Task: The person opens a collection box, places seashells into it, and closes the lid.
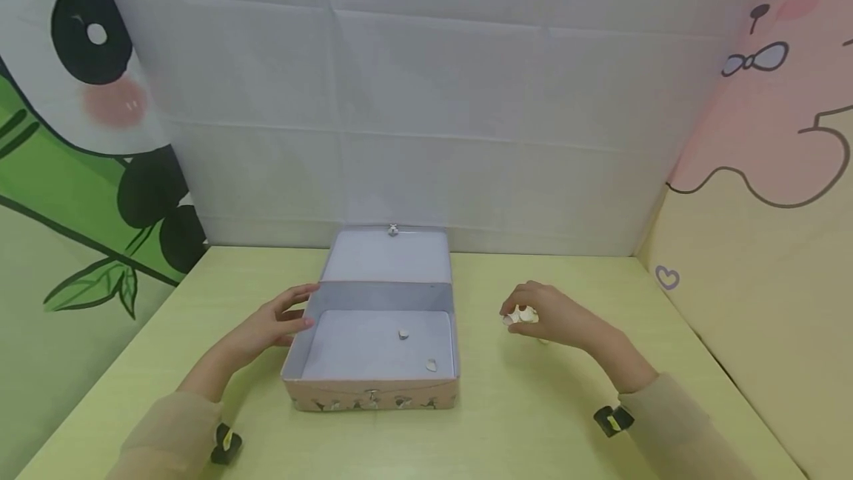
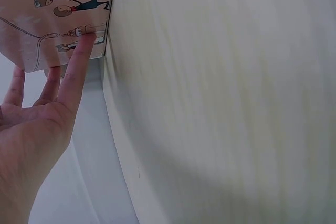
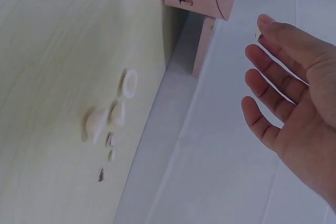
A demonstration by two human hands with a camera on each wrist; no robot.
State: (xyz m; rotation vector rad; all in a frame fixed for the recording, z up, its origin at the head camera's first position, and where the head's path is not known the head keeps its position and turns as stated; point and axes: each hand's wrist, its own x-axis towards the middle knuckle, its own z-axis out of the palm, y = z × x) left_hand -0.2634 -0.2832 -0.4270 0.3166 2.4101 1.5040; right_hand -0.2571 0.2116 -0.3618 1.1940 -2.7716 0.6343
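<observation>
A hinged tin box (image 1: 353, 397), pink with printed figures outside and pale inside, lies with its lid tipped back. Inside it are two small seashells (image 1: 403, 334). My left hand (image 1: 269, 323) rests at the box's left side, fingers extended; the left wrist view shows fingertips (image 2: 88, 39) against the printed wall. To the right of the box, my right hand (image 1: 553, 317) pinches a small shell (image 3: 258, 35) between thumb and index finger, mostly hidden by them. Its other fingers are loosely bent. Several whitish seashells (image 3: 129, 83) lie on the table beneath and beyond that hand.
The box stands on a pale yellow table (image 1: 533, 428). Its lid (image 1: 386, 256) reaches back toward a white cloth wall (image 1: 426, 169). Printed cartoon panels border the left and right sides. Dark straps (image 1: 613, 421) sit at both cuffs.
</observation>
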